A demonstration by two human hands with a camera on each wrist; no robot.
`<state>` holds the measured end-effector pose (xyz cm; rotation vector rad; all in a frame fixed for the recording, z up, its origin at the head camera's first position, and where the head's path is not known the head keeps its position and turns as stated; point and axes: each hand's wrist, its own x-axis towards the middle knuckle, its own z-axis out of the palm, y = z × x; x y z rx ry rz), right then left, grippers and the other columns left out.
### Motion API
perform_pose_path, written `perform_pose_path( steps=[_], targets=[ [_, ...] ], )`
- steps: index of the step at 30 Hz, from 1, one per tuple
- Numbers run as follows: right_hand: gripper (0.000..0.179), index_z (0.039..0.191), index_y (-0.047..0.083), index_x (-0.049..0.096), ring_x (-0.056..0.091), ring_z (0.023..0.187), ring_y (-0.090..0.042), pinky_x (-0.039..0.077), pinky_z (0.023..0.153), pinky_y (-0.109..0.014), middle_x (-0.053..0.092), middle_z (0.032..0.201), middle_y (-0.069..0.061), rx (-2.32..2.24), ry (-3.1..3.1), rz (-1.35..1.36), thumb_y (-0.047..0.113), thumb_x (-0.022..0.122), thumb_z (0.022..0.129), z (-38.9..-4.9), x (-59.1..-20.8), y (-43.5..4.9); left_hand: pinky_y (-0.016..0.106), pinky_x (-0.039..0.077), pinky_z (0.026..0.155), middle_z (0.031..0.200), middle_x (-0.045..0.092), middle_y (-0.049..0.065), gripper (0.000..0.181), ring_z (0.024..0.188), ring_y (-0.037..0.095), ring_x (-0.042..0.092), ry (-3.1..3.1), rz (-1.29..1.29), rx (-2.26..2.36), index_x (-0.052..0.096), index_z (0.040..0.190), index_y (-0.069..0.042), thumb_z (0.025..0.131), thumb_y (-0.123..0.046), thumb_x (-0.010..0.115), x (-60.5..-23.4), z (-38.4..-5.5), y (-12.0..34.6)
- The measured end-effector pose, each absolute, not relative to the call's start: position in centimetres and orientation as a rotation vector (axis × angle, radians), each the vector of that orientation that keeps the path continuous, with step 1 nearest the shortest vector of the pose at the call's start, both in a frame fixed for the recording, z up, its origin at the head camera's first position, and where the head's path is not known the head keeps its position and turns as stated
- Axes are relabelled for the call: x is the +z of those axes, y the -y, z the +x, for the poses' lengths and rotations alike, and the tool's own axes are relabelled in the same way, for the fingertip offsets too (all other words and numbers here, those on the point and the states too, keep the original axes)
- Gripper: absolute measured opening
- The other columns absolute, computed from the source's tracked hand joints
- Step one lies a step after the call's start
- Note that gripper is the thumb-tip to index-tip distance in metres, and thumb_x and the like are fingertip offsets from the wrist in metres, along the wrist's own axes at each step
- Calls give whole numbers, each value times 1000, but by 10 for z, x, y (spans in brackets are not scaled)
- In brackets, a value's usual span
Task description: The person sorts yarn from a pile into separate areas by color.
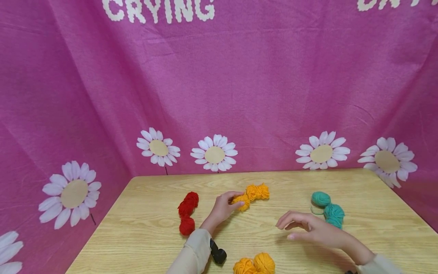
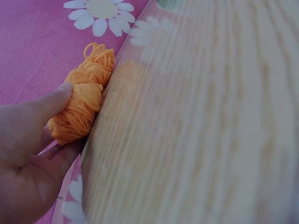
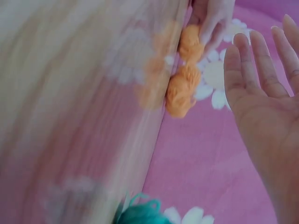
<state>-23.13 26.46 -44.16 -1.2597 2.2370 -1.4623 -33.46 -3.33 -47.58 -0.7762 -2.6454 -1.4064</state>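
My left hand (image 1: 224, 207) pinches a small orange yarn ball (image 1: 243, 203) between thumb and fingers, on the far middle of the table. Right beside that ball lies a second bundle of orange yarn (image 1: 257, 192); in the left wrist view the orange yarn (image 2: 81, 109) looks like one continuous row past the thumb. My right hand (image 1: 313, 228) hovers above the table with fingers spread loosely and holds nothing. Close to its right are teal yarn balls (image 1: 334, 215), partly hidden behind the hand. The right wrist view shows its bare palm (image 3: 266, 112).
Red yarn balls (image 1: 187, 226) form a short line left of my left forearm. Two more orange balls (image 1: 264, 262) sit at the near edge of the view. A black wrist strap (image 1: 218, 254) is on the left forearm. A pink daisy-print cloth (image 1: 260, 95) hangs behind the wooden table (image 1: 143, 224).
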Motion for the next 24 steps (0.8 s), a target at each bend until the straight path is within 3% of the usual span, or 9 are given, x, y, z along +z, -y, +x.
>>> perform_pose_path(
  steps=[7, 13, 18, 24],
  targets=[
    [29, 127, 4, 55, 59, 115, -17, 53, 99, -31, 61, 123, -16, -1382, -2114, -1377, -1, 52, 98, -228, -442, -245, 39, 54, 96, 125, 68, 11, 35, 110, 26, 64, 2664, -733, -1452, 67, 125, -9, 92, -21, 67, -478, -337, 32],
    [30, 130, 3, 53, 62, 114, -21, 54, 97, -32, 61, 125, -19, -1315, -2040, -1376, 4, 53, 99, -226, -443, -232, 41, 54, 95, 125, 68, 12, 34, 109, 26, 64, 2686, -703, -1444, 67, 125, -10, 92, -20, 68, -480, -339, 30],
    [32, 131, 6, 53, 63, 112, -20, 54, 95, -30, 60, 127, -17, -1239, -2031, -1394, 9, 55, 99, -224, -444, -225, 40, 54, 96, 126, 68, 11, 34, 110, 25, 64, 2681, -707, -1456, 67, 125, -10, 92, -21, 67, -480, -338, 30],
    [37, 137, 12, 52, 57, 114, -9, 51, 97, -26, 58, 133, -9, -1143, -1979, -1437, 16, 55, 99, -223, -445, -217, 38, 54, 96, 126, 68, 10, 34, 111, 25, 64, 2686, -713, -1446, 67, 126, -11, 93, -21, 66, -480, -338, 31]
  ],
)
